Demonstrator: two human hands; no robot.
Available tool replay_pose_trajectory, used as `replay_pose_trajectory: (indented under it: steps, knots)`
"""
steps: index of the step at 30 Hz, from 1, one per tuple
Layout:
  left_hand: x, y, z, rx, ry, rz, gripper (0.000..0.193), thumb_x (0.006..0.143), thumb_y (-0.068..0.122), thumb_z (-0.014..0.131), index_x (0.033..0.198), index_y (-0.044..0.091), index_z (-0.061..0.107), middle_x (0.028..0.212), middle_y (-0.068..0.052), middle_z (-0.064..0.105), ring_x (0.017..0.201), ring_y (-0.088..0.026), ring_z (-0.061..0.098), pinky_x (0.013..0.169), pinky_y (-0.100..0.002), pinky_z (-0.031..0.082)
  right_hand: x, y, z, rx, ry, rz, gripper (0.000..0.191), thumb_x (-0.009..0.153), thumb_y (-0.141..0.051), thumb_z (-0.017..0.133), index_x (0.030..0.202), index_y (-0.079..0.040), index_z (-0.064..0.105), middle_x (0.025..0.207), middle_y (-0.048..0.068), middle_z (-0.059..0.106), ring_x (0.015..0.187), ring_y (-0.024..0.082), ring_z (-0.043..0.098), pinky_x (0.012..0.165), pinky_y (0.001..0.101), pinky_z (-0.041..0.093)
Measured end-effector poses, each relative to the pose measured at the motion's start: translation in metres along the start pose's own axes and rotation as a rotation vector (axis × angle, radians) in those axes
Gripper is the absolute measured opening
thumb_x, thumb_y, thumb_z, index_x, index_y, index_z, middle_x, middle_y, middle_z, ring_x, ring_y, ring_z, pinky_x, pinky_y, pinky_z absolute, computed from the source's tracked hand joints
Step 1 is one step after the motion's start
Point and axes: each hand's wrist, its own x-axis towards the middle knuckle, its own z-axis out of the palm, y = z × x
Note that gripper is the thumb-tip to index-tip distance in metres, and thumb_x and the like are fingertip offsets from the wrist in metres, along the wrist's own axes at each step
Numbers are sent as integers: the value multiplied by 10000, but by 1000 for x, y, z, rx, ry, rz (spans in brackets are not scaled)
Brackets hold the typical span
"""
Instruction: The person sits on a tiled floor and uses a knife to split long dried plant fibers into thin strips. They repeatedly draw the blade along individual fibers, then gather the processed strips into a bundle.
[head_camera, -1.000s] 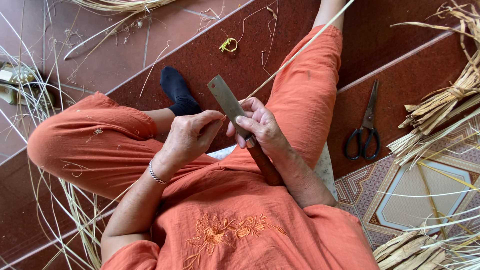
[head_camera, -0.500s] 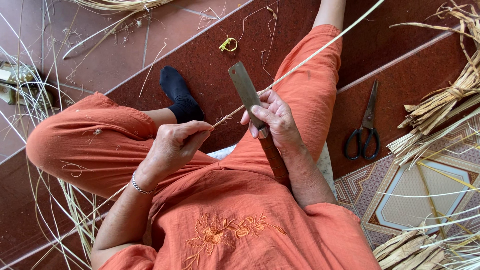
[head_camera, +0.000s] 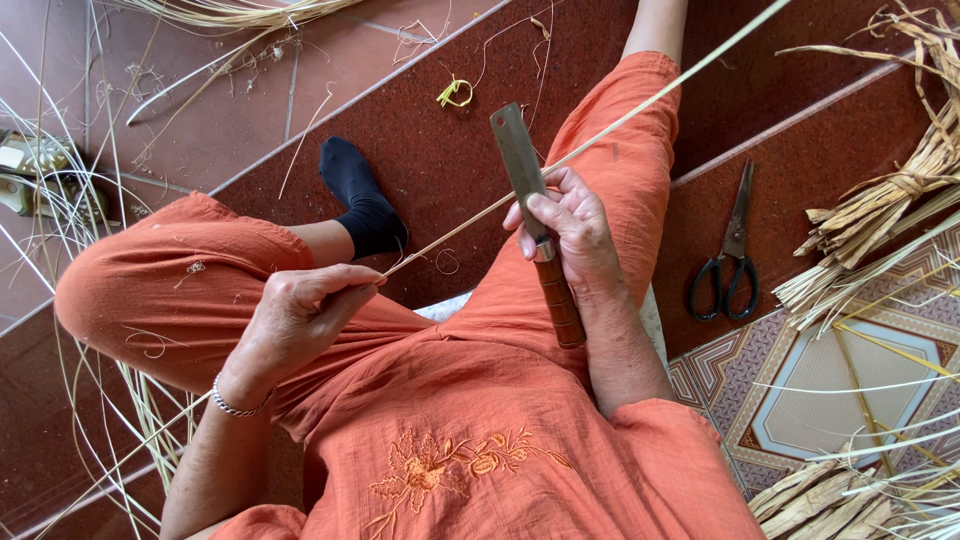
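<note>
Strip (head_camera: 600, 135) pinched in L fingers (head_camera: 345, 290), passing R fingers (head_camera: 540, 215).

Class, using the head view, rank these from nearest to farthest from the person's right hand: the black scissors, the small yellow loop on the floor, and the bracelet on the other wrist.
Measured from the right hand:
1. Black scissors, on the floor to its right.
2. Small yellow loop, on the floor up and to its left.
3. Bracelet, low on the left wrist, farthest.
The first two are fairly close to call.

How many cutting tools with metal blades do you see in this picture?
2. A flat-bladed knife with a wooden handle is held upright in the right hand. Black-handled scissors lie on the dark red floor beside the right leg. More could be hidden under the straw bundles.
</note>
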Motion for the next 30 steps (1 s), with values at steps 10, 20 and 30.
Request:
replay_pose_trajectory:
  steps: [10, 20, 30]
  knots:
    - [-15, -13, -18, -9, 2, -30, 184, 879, 92, 740, 1058, 70, 778, 938, -69, 816, 750, -99, 759, 627, -257, 604, 2, -12, -15, -2, 40, -53, 191, 1044, -34, 568, 1203, 1, 469, 924, 219, 708, 586, 180, 644, 537, 261, 537]
    - [-15, -13, -35, 81, 11, -29, 254, 890, 153, 737, 1135, 86, 758, 803, -63, 782, 628, -91, 724, 535, -256, 562, 0, -22, -14, -19, 121, -125, 169, 1048, -54, 568, 1178, -6, 472, 917, 190, 712, 598, 163, 648, 528, 246, 532]
    - [49, 20, 44, 93, 80, 283, 118, 968, 122, 730, 1064, 55, 716, 852, -146, 740, 723, -278, 739, 615, -354, 561, -14, 15, 47, -133, -86, 89, 204, 1041, -97, 558, 1204, -14, 467, 888, 171, 726, 569, 124, 636, 511, 225, 523]
